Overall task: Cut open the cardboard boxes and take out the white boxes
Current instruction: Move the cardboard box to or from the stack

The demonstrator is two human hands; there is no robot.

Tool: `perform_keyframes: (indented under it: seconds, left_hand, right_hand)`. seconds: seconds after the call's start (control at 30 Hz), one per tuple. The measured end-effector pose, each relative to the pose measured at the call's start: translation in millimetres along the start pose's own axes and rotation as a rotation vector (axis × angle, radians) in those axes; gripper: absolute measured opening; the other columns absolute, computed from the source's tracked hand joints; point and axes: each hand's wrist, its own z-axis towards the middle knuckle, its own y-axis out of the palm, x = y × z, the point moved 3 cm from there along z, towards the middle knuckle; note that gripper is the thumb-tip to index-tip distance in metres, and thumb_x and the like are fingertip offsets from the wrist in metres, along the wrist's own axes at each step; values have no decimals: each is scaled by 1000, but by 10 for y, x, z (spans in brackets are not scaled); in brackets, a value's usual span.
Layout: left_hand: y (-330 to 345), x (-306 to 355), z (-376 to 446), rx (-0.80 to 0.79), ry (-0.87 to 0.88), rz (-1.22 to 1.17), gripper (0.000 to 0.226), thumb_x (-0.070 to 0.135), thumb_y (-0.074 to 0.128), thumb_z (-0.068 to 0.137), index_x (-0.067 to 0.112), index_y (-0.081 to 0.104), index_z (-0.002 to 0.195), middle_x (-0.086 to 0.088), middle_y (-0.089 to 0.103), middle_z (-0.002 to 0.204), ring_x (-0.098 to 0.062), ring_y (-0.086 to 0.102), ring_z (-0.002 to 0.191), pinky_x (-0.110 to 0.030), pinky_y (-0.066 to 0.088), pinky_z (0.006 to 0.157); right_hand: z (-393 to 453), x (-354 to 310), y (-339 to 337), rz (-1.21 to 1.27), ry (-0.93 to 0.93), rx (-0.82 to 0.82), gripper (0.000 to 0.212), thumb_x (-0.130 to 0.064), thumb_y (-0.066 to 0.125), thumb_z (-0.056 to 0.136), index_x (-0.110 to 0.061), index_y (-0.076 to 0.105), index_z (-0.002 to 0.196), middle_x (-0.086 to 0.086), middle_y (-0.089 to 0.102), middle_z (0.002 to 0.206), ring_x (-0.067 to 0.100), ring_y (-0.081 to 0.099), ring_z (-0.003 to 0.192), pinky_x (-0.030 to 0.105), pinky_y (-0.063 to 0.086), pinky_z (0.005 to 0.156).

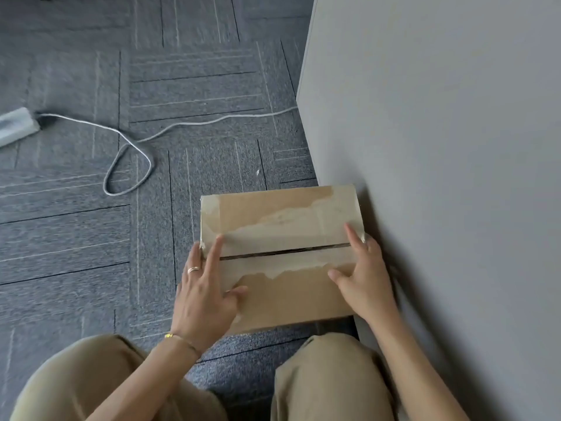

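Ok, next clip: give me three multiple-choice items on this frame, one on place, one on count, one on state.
1. Where does the cardboard box sit?
A. on a table
B. on the carpet beside the grey panel
C. on a lap

2. How many cardboard boxes show?
A. one
B. two
C. three

3. How is the box's top seam?
A. flaps folded fully back
B. taped shut
C. parted in a dark slit

Answers: 1 B, carpet lies under it and the panel stands at its right. 2 A, only one is in view. 3 C, a dark gap runs between left hand and right hand.
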Motion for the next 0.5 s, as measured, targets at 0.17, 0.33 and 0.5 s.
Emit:
perform_keyframes:
  seconds: [0.17, 0.33, 0.5]
  left_hand:
    - [-645, 858, -308, 5, 76, 18, 79, 36, 62, 98, 30, 17, 162, -14, 4, 170, -31, 9, 157, -53, 20, 124]
    - [-1760, 2013, -924, 16, 168, -98, 67, 27, 59, 100, 32, 27, 159, -9, 11, 170, -30, 24, 153, -52, 32, 119]
    - [-2858, 2908, -1669, 39, 218, -123, 64, 21, 60, 98, 32, 35, 156, -10, 22, 166, -32, 35, 148, -50, 36, 117]
  right_hand:
    - [-584, -794, -703, 24, -65, 87, 82, -17, 71, 91, -26, 29, 160, 9, 27, 166, 22, 23, 153, 35, 22, 124]
    - [-1474, -1760, -1934, 174, -129, 170, 74, -13, 66, 94, -31, 33, 158, -3, 32, 164, 13, 26, 152, 38, 27, 124]
    - [-2288, -2461, -3219, 269, -185, 268, 68, -2, 64, 91, -27, 44, 152, -8, 43, 156, 7, 35, 146, 36, 33, 121]
